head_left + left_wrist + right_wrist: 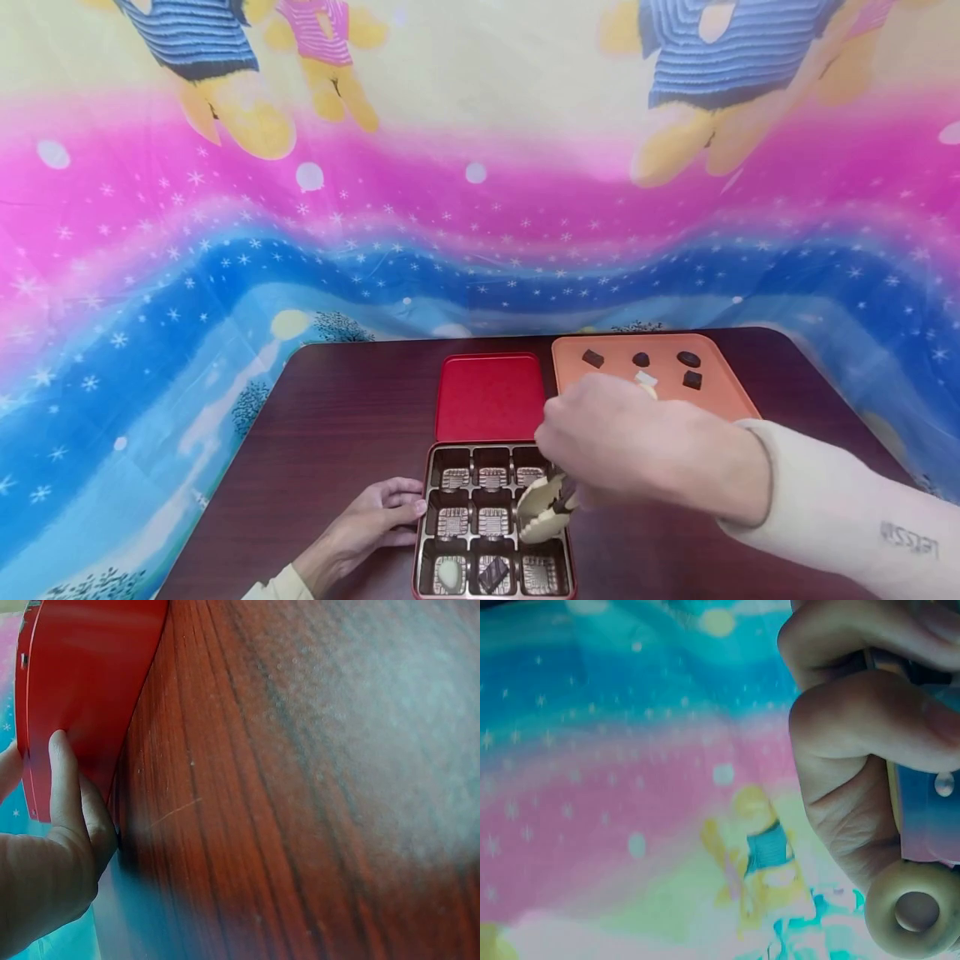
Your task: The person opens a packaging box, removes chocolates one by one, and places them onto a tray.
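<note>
My right hand grips a pair of tongs with cream scalloped tips. Those tips hang over the right side of a red box, around the middle row of its gold compartment insert. What lies between them is hidden. In the right wrist view, curled fingers wrap the handle, and its cream ring end pokes out below. A pale chocolate fills the near left compartment, with a dark chocolate beside it. My left hand rests against the box's left side, extended fingers touching the red wall.
Behind the box lies a red lid. An orange tray at the back right bears several dark chocolates and a white piece; my right hand and forearm cover its near part. A patterned cloth hangs behind the dark wooden table.
</note>
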`<state>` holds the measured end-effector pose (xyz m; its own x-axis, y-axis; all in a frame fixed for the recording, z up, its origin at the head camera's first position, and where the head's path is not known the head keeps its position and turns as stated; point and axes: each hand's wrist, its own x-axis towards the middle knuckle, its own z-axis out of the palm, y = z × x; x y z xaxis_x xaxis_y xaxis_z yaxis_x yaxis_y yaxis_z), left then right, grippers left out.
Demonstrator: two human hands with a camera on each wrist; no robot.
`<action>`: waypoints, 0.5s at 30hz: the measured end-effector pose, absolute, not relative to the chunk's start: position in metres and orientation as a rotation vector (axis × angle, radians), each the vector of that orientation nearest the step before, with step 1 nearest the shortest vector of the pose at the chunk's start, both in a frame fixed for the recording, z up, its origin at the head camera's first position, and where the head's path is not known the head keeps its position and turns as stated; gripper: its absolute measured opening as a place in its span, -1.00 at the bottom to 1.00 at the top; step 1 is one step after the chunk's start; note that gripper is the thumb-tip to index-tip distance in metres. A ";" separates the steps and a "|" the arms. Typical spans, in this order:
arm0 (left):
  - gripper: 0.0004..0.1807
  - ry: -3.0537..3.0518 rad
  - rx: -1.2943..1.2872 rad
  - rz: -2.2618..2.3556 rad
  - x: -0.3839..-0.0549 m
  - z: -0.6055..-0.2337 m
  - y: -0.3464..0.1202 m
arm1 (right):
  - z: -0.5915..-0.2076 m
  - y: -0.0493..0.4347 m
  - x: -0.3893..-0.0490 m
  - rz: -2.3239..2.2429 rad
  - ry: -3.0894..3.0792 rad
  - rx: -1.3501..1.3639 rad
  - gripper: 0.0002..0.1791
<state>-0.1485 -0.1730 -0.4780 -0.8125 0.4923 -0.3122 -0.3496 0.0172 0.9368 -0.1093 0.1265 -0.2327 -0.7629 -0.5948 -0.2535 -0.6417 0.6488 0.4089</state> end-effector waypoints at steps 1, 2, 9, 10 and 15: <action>-0.38 1.716 0.145 1.855 -0.149 -0.478 -0.173 | -0.228 0.129 -0.111 0.681 2.780 -1.031 -0.59; -0.38 1.718 0.143 1.854 -0.149 -0.478 -0.173 | -0.224 0.132 -0.113 0.623 2.795 -1.024 -0.59; -0.38 1.722 0.138 1.855 -0.149 -0.479 -0.173 | -0.212 0.150 -0.136 0.539 2.881 -1.027 -0.54; -0.38 1.722 0.139 1.855 -0.149 -0.479 -0.173 | -0.211 0.153 -0.141 0.534 2.877 -1.004 -0.54; -0.39 1.717 0.146 1.853 -0.149 -0.479 -0.173 | -0.211 0.168 -0.164 0.464 2.835 -0.874 -0.61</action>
